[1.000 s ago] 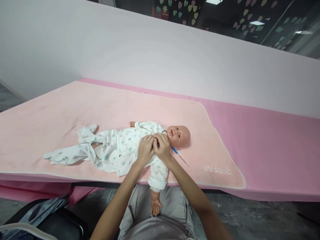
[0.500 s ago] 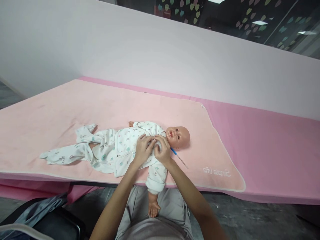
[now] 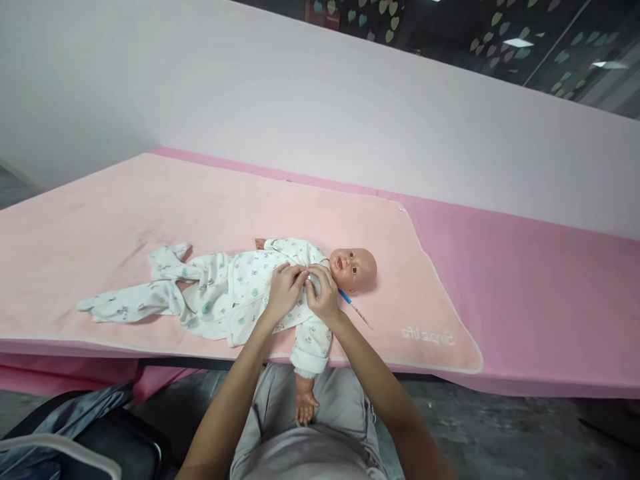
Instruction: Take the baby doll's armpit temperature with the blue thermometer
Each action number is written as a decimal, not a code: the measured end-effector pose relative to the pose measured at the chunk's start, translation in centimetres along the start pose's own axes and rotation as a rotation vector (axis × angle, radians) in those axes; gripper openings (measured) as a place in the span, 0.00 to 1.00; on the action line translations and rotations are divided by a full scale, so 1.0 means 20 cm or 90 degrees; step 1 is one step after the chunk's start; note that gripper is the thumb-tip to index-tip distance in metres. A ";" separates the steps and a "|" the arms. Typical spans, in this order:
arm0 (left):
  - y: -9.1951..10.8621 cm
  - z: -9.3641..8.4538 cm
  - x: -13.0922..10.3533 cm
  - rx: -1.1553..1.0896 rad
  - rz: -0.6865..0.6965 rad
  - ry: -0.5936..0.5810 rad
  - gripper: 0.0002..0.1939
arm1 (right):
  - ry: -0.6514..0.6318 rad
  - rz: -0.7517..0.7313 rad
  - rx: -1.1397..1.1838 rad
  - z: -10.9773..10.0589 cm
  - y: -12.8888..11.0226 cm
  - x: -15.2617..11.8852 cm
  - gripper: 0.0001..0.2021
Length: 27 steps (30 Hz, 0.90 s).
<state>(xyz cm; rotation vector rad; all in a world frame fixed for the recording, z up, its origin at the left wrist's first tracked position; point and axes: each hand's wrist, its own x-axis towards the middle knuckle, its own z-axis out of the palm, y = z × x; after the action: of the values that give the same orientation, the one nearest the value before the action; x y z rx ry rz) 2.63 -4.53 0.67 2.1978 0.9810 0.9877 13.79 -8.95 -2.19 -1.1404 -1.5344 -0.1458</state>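
A baby doll (image 3: pixel 353 268) lies on its back on a peach mat, its head to the right. It wears a white printed shirt (image 3: pixel 250 273) and matching pants (image 3: pixel 213 293); one leg of the pants lies loose and flat. On the upper chest, close under the doll's chin, my left hand (image 3: pixel 286 290) pinches the shirt front. My right hand (image 3: pixel 324 293) pinches the same cloth beside it, the fingertips of both hands nearly meeting. Between them shows a small pale spot, too small to name. A thermometer (image 3: pixel 356 309) with a blue end lies beside the doll's neck.
The peach mat (image 3: pixel 435 307) with printed lettering covers much of the pink tabletop (image 3: pixel 540 300). A white wall (image 3: pixel 350 120) rises behind it, with a dark window above. At the lower left stands a black chair (image 3: pixel 125 447) with grey cloth on it.
The view has shifted slightly, so everything sits a little higher in the picture. My fingers have moved slightly at the doll's collar; both hands stay on the shirt front.
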 end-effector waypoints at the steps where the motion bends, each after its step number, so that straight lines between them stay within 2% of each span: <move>1: 0.00 0.00 0.00 -0.002 0.002 -0.003 0.17 | -0.007 -0.002 0.006 0.00 0.00 0.00 0.11; 6: -0.03 0.00 0.00 -0.009 0.004 -0.007 0.16 | -0.022 0.004 0.012 0.00 0.00 -0.01 0.10; 12: -0.03 -0.03 0.00 -0.046 -0.006 -0.060 0.18 | 0.038 0.014 0.019 0.01 0.00 -0.01 0.07; 20: -0.01 -0.05 -0.03 -0.073 0.013 -0.074 0.15 | 0.045 0.034 -0.016 0.02 -0.01 0.00 0.08; 22: 0.00 -0.06 -0.06 -0.068 0.023 -0.041 0.13 | 0.059 0.029 -0.032 0.02 -0.01 -0.01 0.09; 24: 0.01 -0.08 -0.12 -0.051 0.025 0.036 0.13 | 0.082 0.028 -0.045 0.03 0.00 -0.02 0.11; 27: -0.03 -0.10 -0.19 0.030 0.024 0.111 0.13 | 0.103 0.011 -0.050 0.02 0.02 -0.05 0.12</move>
<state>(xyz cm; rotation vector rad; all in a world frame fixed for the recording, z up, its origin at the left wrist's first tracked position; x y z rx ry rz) -1.00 -6.82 0.00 2.2039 1.0537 1.2020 13.65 -9.01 -3.28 -1.1750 -1.3858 -0.2819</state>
